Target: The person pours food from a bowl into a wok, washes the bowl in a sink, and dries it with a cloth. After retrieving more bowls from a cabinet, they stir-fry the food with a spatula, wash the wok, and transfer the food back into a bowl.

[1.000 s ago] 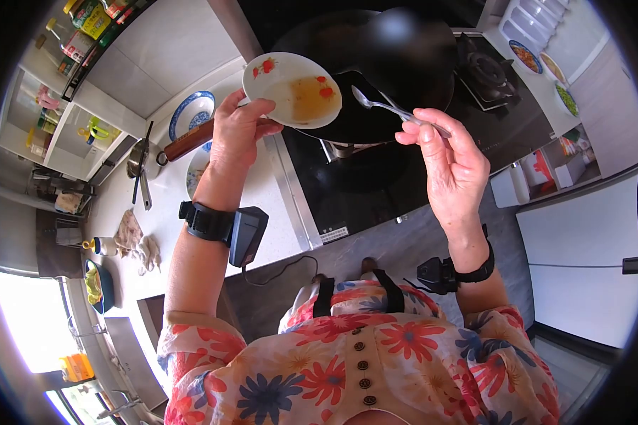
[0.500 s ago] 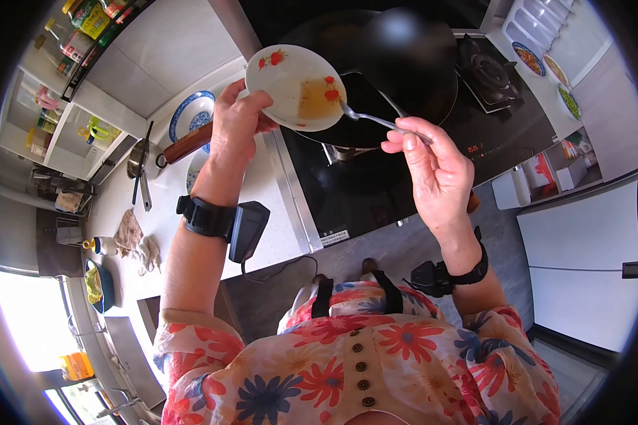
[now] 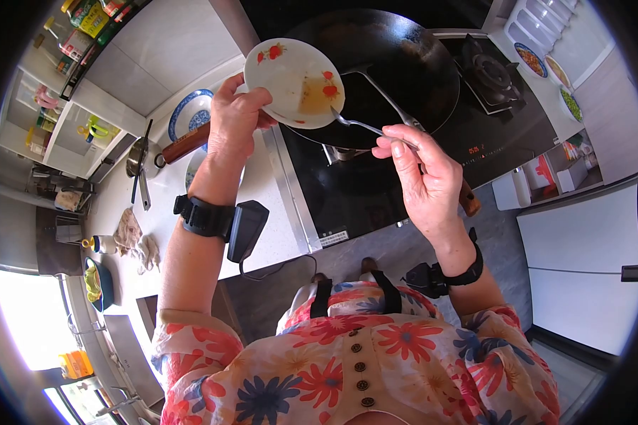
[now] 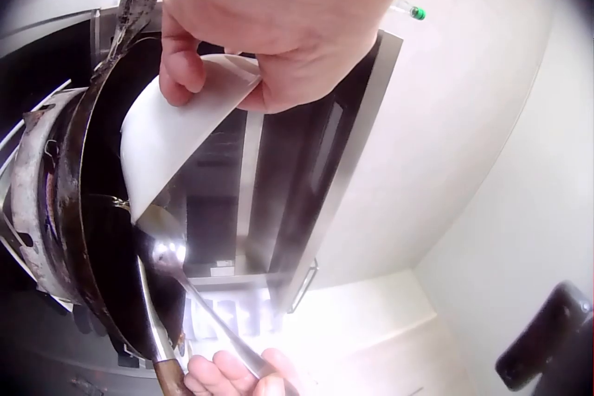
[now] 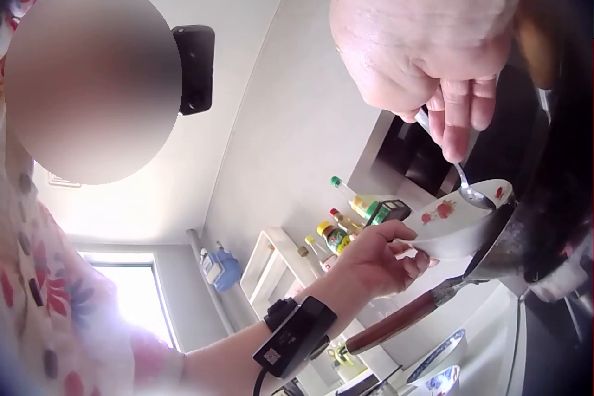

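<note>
My left hand (image 3: 235, 117) grips the rim of a white bowl (image 3: 280, 81) with red printed flowers, thumb on the inside. The bowl is held tilted over the near left part of a black wok (image 3: 390, 64), and a little brownish liquid (image 3: 312, 99) lies in its lower side. Between thumb and fingers my right hand (image 3: 429, 177) pinches the handle of a metal spoon (image 3: 361, 126). The spoon's tip is right at the bowl's lower rim, also in the right wrist view, where the spoon head (image 5: 478, 198) overlaps the bowl (image 5: 455, 233).
A spatula (image 3: 386, 92) leans in the wok, its wooden handle (image 3: 469, 200) under my right hand. The wok's wooden handle (image 3: 188, 143) points left over the counter. Blue-rimmed plates (image 3: 181, 117) stand behind it. A second burner (image 3: 490, 74) and small food dishes (image 3: 530, 59) are right.
My right hand has moved left and brought the spoon from beside the bowl to its rim. The bowl has risen slightly. The haze over the wok has thinned, so its inside shows more.
</note>
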The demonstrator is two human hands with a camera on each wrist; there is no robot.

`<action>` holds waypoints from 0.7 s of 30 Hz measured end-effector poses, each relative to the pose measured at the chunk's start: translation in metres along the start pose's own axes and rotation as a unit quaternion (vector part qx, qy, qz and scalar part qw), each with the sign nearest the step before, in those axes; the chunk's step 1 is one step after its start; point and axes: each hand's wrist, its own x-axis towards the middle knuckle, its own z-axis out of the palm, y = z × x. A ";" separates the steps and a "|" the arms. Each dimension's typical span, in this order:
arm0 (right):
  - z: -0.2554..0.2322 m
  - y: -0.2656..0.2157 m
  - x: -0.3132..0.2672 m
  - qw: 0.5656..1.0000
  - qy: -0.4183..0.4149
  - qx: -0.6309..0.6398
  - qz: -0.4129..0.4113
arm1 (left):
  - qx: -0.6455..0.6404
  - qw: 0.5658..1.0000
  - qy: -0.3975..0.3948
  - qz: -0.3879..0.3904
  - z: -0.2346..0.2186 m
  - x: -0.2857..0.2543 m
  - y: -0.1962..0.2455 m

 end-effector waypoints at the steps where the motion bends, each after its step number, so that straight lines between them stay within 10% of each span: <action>1: 0.000 0.000 0.000 1.000 -0.001 -0.006 -0.001 | 0.000 1.000 0.000 -0.001 0.000 0.000 0.000; 21: 0.002 0.005 0.001 1.000 -0.011 0.003 0.007 | 0.038 0.999 0.006 0.034 0.002 -0.001 0.010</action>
